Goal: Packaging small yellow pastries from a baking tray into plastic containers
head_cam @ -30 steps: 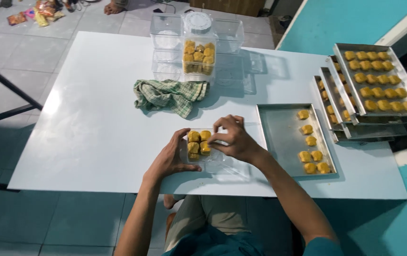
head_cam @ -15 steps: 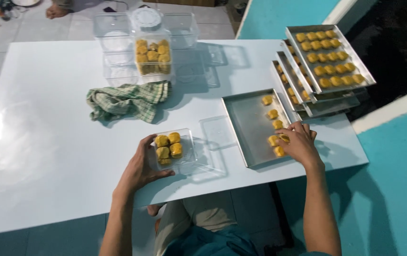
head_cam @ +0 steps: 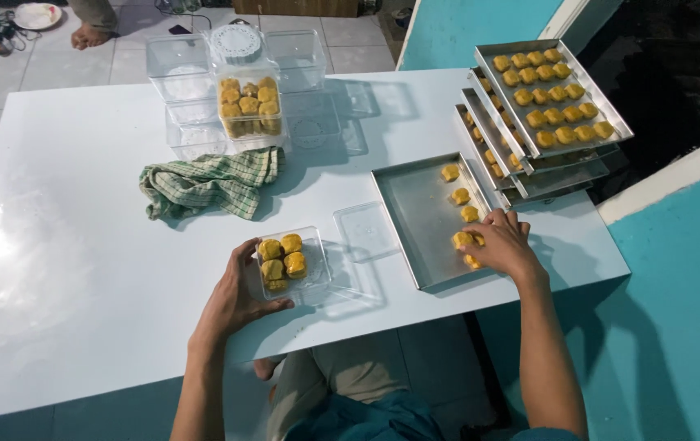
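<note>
My left hand (head_cam: 235,298) cups the clear plastic box (head_cam: 293,263) at the near edge, fingers spread around 4 pastries (head_cam: 281,258). My right hand (head_cam: 503,243) pinches pastries on the near-right baking tray (head_cam: 415,214); a hard pinch could crumble them.

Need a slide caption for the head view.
Left hand steadies a clear box of pastries; right hand reaches into a metal tray.
</note>
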